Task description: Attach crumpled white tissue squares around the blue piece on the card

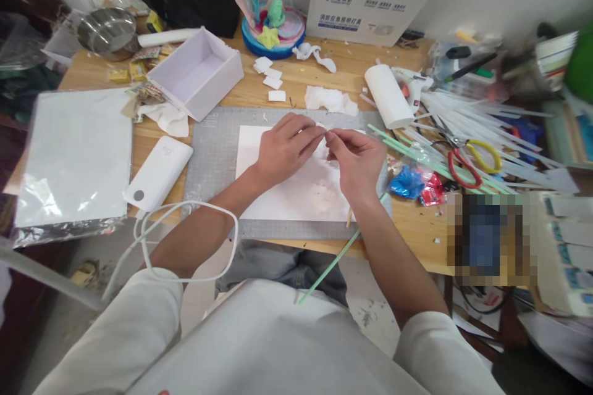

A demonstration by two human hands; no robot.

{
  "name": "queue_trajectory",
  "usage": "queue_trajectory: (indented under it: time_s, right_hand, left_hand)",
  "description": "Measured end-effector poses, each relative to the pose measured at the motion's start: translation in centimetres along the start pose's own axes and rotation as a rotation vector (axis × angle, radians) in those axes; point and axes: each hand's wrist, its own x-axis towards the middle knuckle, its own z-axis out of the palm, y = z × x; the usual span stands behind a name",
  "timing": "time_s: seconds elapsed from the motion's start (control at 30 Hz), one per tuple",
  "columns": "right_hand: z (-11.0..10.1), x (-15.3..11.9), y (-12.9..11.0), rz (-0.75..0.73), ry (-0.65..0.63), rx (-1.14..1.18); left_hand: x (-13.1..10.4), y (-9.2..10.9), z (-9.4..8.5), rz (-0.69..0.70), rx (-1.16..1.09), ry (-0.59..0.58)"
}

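Observation:
My left hand (288, 147) and my right hand (357, 159) meet fingertip to fingertip above a white sheet (278, 200) on the grey cutting mat (208, 154). Fingers of both hands are pinched together; whatever lies between them is too small or pale to make out. Below my right hand, a whitish crumpled patch (324, 196) rests on the sheet. A thin green stick (331, 265) slants from under my right forearm down to my shirt.
A white open box (199, 74), a power bank (160, 173) with a looped cable, and paper scraps (331, 100) surround the mat. To the right lie a white roll (389, 97), red-and-yellow scissors (464, 168), translucent sticks (500, 123) and a blue packet (406, 182).

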Motion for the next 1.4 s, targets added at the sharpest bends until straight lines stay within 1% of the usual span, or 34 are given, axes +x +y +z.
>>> queue_trajectory:
  time_s: [0.13,0.33,0.43,0.6,0.7,0.8,0.93,1.17,1.27,1.4]
  right_hand:
    - [-0.2,0.0,0.0,-0.004,-0.023,-0.038]
    - [-0.3,0.1,0.3,0.019,-0.053,-0.012]
    - [-0.3,0.2,0.2,0.056,-0.071,0.057]
    - [-0.2,0.2,-0.1,0.158,-0.096,0.183]
    - [-0.2,0.2,-0.3,0.198,-0.100,0.202]
    - [-0.2,0.2,-0.4,0.217,-0.095,0.181]
    - [-0.3,0.2,-0.2,0.191,-0.086,0.139]
    - [-0.3,0.1,0.1,0.083,-0.107,0.017]
    - [-0.3,0.0,0.0,0.057,-0.126,0.010]
    - [-0.3,0.0,0.0,0.075,-0.148,0.016]
  left_hand:
    - [0.1,-0.2,0.0,0.001,0.018,-0.055]
    - [0.2,-0.1,0.0,-0.024,-0.059,-0.057]
    - [0.3,0.0,0.0,-0.077,-0.154,-0.071]
    - [0.4,0.5,-0.1,-0.220,-0.346,-0.096]
    - [0.5,0.7,-0.1,-0.275,-0.404,-0.098]
    - [0.5,0.8,-0.1,-0.302,-0.424,-0.099]
    - [0.4,0.6,-0.1,-0.297,-0.421,-0.099]
    - [0.3,0.3,-0.1,-0.216,-0.315,-0.111]
    - [0.3,0.4,-0.2,-0.239,-0.353,-0.125]
    - [0.5,0.8,-0.2,-0.313,-0.410,-0.140]
